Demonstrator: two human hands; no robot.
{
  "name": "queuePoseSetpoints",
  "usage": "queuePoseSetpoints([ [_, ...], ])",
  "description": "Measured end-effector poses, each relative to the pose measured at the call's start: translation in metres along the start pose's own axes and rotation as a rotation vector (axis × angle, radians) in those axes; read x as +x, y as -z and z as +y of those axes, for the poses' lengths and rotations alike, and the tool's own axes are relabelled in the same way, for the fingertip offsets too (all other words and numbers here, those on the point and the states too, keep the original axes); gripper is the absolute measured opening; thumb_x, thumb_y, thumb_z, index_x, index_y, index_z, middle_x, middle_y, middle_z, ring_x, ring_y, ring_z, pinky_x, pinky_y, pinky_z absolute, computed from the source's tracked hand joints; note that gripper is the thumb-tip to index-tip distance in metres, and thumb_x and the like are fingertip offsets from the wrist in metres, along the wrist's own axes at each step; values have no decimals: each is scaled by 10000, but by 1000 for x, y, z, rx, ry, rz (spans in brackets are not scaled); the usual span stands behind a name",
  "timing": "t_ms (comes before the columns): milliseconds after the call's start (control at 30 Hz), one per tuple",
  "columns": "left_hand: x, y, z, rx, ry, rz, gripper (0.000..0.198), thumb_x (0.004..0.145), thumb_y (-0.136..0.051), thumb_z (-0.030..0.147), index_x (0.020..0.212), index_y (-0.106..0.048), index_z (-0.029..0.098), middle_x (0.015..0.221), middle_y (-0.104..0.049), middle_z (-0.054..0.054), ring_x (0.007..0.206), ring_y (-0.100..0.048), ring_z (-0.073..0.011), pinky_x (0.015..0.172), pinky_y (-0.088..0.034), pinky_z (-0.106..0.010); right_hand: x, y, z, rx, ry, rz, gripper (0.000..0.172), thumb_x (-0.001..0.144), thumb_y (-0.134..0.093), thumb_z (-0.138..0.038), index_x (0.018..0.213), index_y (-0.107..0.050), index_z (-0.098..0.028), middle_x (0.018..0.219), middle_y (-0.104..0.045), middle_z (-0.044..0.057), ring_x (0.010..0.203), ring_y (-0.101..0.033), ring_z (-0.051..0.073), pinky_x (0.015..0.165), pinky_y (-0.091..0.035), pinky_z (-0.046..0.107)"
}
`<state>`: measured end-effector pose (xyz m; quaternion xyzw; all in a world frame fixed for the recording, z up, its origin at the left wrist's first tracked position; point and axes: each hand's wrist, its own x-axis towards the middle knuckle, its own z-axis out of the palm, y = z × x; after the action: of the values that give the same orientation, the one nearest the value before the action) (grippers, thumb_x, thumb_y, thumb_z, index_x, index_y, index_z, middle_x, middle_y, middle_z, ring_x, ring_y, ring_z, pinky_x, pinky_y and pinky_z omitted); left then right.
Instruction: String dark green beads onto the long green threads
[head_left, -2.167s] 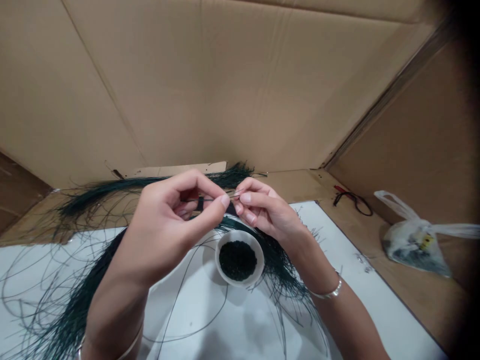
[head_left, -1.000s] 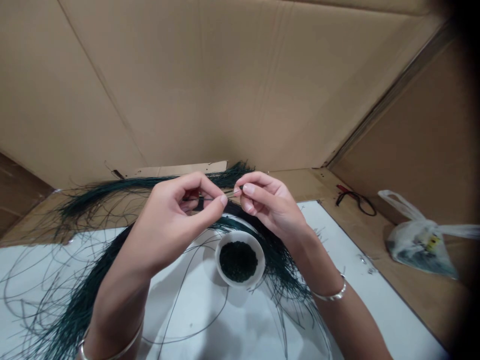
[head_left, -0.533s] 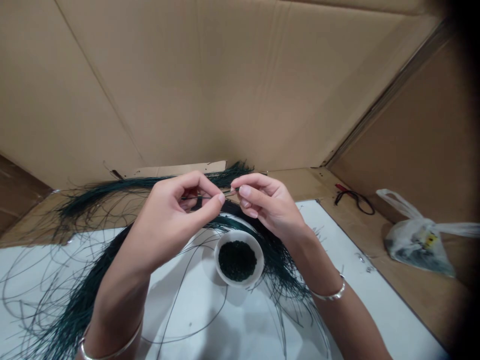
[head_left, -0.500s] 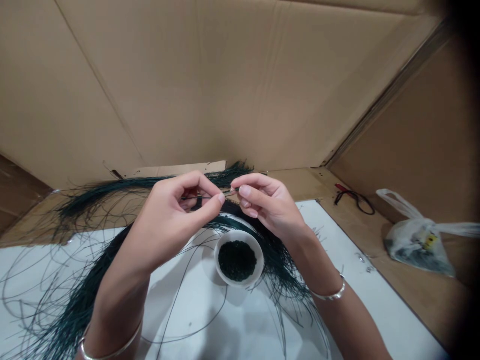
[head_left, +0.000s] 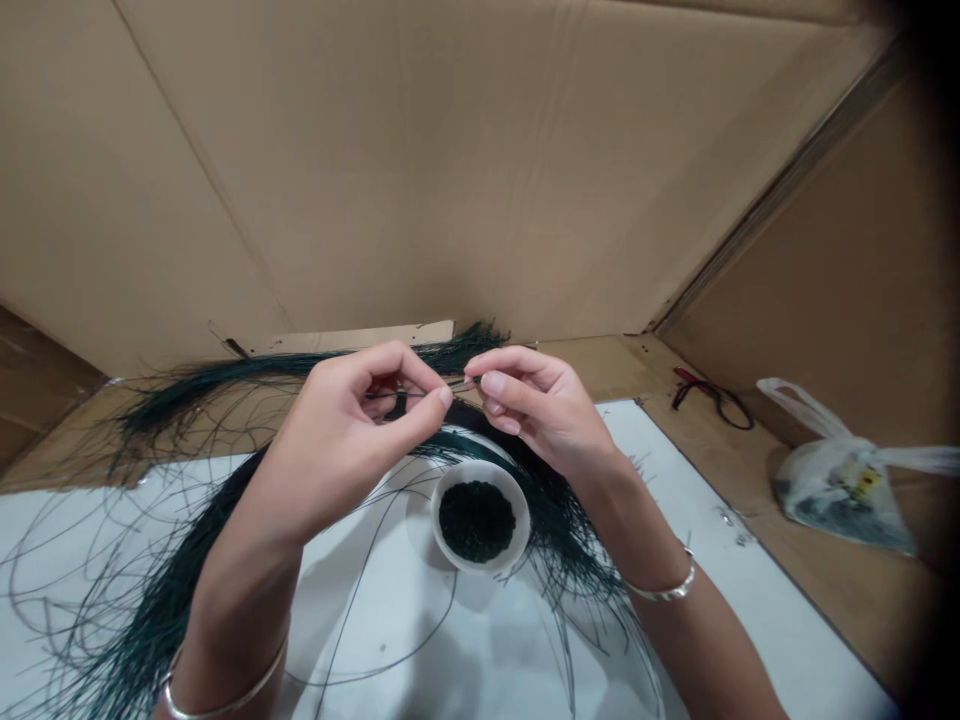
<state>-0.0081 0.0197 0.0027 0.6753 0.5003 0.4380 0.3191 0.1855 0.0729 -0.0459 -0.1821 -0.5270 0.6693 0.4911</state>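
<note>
Two fingertip pinches, both narrow: the left hand [head_left: 352, 440] and right hand [head_left: 540, 405] held one thin dark-green strand [head_left: 420, 393] taut above a white bowl [head_left: 480, 467] of dark bits [head_left: 476, 521], probably for a clear view, with loose strands [head_left: 555, 530] lying across a white board [head_left: 720, 600].

A small white bowl [head_left: 433, 520] filled with dark green granules [head_left: 477, 521] is set on a white board [head_left: 375, 640]. Above the bowl, a thin dark strand [head_left: 412, 394] is pinched between the fingertips of the left hand [head_left: 349, 440] and the right hand [head_left: 536, 405]. Dark green fibres [head_left: 559, 530] are spread around the bowl. A black cord [head_left: 712, 405] and a plastic bag [head_left: 840, 495] are seen well to its right, on brown cardboard [head_left: 847, 600].
</note>
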Motion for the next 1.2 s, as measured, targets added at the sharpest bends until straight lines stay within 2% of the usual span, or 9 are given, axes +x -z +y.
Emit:
queuePoseSetpoints([
  [400, 0, 0, 0, -11, -14, -8, 147, 867, -734, 309, 778, -711, 193, 734, -701, 19, 617, -602, -83, 529, -440, -158, 0, 1, 0, -9, 2, -14, 73, 857, -827, -242, 927, -840, -253, 791, -697, -3, 530, -431, 32, 459, -305, 168],
  [567, 0, -1, 0, -10, -12, -10, 148, 859, -734, 308, 775, -709, 189, 703, -685, 22, 579, -560, -75, 503, -414, -158, 0, 2, 0, -13, -9, -8, 73, 856, -825, -241, 927, -838, -247, 792, -691, -3, 534, -428, 35, 460, -309, 171],
  [967, 0, 1, -2, 16, -15, -15, 159, 870, -730, 325, 784, -710, 191, 733, -703, 10, 593, -577, -87, 506, -414, -178, -1, -2, -4, 2, -16, -14, 50, 855, -816, -227, 900, -837, -233, 664, -597, -32, 515, -404, 39, 466, -287, 182],
  [1200, 2, -1, -2, -9, -32, -32, 145, 872, -739, 298, 783, -706, 188, 723, -687, 19, 617, -594, -78, 524, -436, -150, -3, 1, -7, -163, 24, 1, 44, 883, -807, -255, 918, -834, -260, 627, -564, -42, 533, -410, 59, 491, -301, 203],
])
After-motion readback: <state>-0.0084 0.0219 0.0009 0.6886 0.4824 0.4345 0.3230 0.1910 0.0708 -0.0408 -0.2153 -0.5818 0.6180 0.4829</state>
